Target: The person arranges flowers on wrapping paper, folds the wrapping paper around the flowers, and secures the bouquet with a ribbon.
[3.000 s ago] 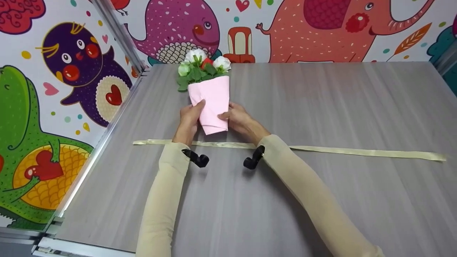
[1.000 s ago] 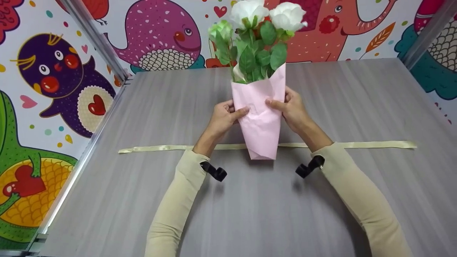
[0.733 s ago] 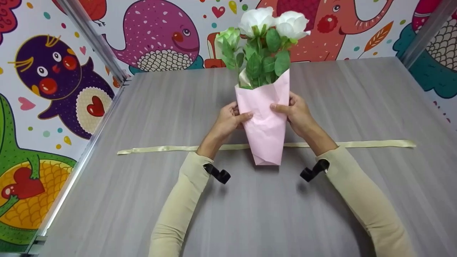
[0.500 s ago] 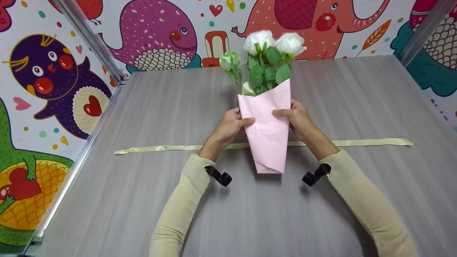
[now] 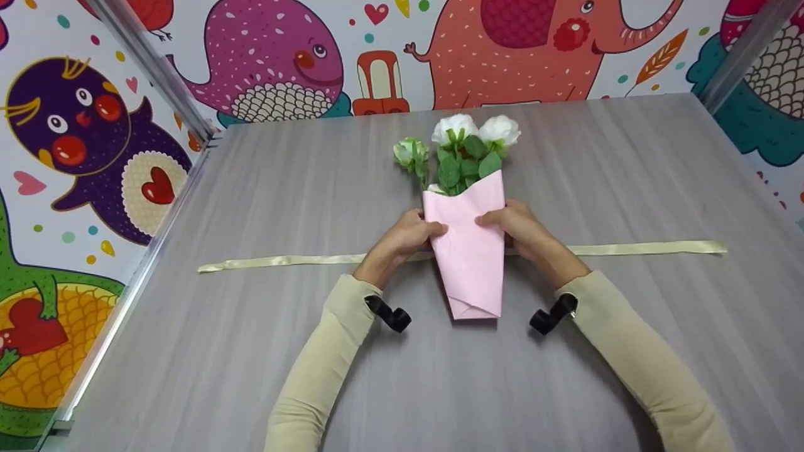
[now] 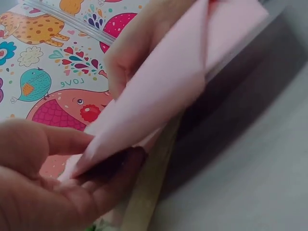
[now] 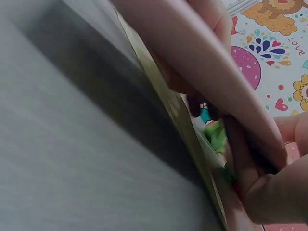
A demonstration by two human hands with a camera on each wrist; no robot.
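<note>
A bouquet of white roses [image 5: 455,129] with green leaves stands out of a pink paper wrap [image 5: 470,263] in the head view. My left hand [image 5: 408,235] grips the wrap's left edge, thumb on the front and fingers behind. On the other edge, my right hand [image 5: 524,229] holds it the same way. Both wrist views show fingers tucked under the paper, which hangs slightly above the table. A pale gold ribbon [image 5: 647,249] runs across the table under the bouquet; its middle is partly hidden by the wrap and hands.
The grey wood-grain table [image 5: 251,351] has a metal rail [image 5: 135,276] along its left side. Walls with cartoon animals [image 5: 515,56] stand at the back and left. A small black camera mount [image 5: 392,316] sits on each wrist.
Both hands have brought the bouquet from the back left to the middle, then lowered and tilted it down over the ribbon. The ribbon stays on the table.
</note>
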